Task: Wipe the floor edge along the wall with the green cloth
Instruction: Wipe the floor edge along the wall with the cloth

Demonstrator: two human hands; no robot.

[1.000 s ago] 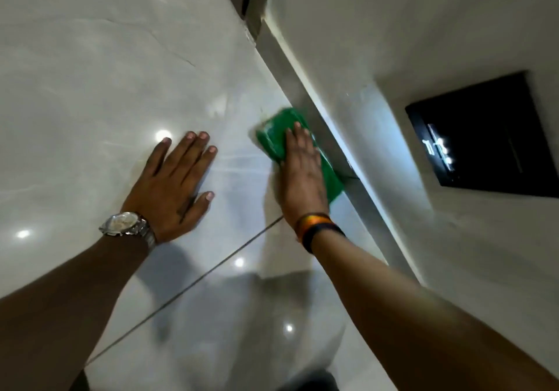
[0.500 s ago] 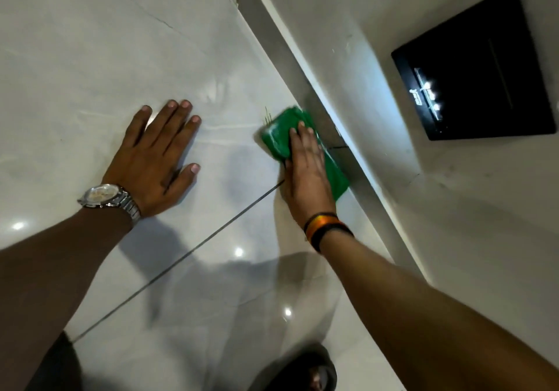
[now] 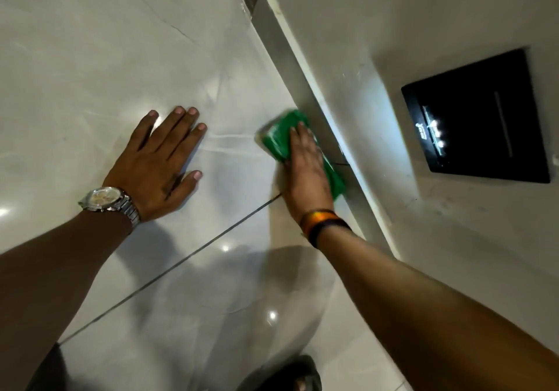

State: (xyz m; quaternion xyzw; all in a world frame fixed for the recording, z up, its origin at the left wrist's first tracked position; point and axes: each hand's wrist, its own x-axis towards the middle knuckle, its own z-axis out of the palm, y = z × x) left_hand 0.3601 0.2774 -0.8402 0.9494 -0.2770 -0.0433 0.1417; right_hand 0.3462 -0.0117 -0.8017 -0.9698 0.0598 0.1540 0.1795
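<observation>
Your right hand (image 3: 305, 176) lies flat on top of the green cloth (image 3: 279, 138), pressing it down on the floor (image 3: 90, 58). Your fingers (image 3: 298, 132) are straight and close together, so they press on the cloth and do not curl around it. The cloth is folded into a long pad. Its far end sticks out past your fingertips, and one long side shows on the right of your hand. That side runs right along the grey strip (image 3: 290, 58) at the bottom of the wall (image 3: 378, 12). I cannot tell if the cloth touches the strip or only sits just beside it. The cloth looks a bit blurry.

Your left hand (image 3: 157, 166) is flat on the floor, well apart from the cloth. Its fingers (image 3: 178, 130) are spread wide and hold nothing. There is a silver watch (image 3: 104, 200) on your left wrist. There are orange and dark bands (image 3: 323, 222) on your right wrist.

The floor is shiny, pale tile with small bright spots of light on it. A dark line (image 3: 181, 265) between two tiles runs from the lower left up to the heel of your right hand.

On the wall to the right there is a black square panel (image 3: 484, 118) with small white lights on it. At the bottom edge you can see part of a dark shoe (image 3: 290, 374).
</observation>
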